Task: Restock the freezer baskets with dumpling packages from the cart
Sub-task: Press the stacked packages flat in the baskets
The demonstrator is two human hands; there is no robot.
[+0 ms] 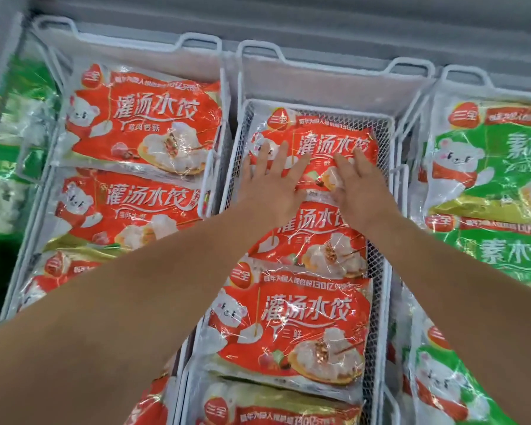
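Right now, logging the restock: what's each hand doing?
Left hand: open, fingers spread flat on the top red dumpling package.
Right hand: open, flat on the same package, gripping nothing.

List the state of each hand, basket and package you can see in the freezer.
Left hand: open, flat on the top red package.
Right hand: open, flat on the same package.
Top red package: lying flat at the far end of the middle basket, sealed.
Middle basket: partly filled, mesh visible.
Left basket: stocked with red packages.
Right basket: stocked with green packages.
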